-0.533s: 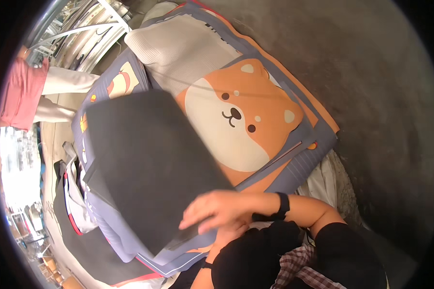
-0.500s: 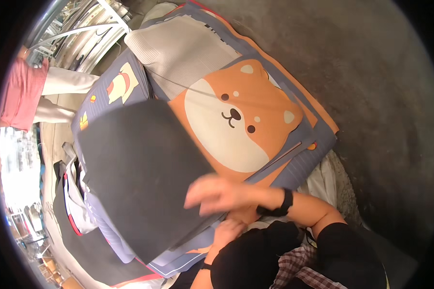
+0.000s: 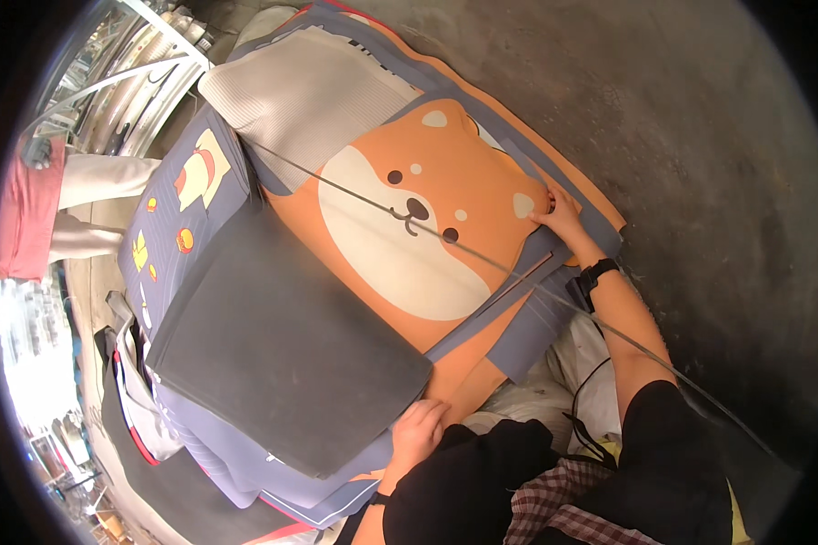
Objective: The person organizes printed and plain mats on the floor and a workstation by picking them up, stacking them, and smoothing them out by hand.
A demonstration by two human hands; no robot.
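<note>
An orange and cream mat [image 3: 491, 195] with a cartoon dog face lies on a heap of mats. At its right edge, beside the pale ear, my right hand [image 3: 562, 218] has its fingers closed on the rim. A plain dark grey sheet [image 3: 282, 336], perhaps a mat's underside, covers the left-middle of the heap. My left hand [image 3: 416, 431] is low, its fingers curled at the sheet's near right corner, next to an orange flap [image 3: 463, 386]. Some of its fingertips are hidden.
A thin cord [image 3: 336, 186] runs diagonally over the dog mat toward the lower right. A beige ribbed mat [image 3: 309, 91] lies at the far end, and a blue-grey patterned mat [image 3: 186, 195] at left. Another person's legs [image 3: 104, 177] stand at far left, near a metal rack [image 3: 141, 82].
My right hand has swept from above the grey sheet to the dog mat's right edge. The grey sheet's near right corner has shifted right, and my left hand stays close to it.
</note>
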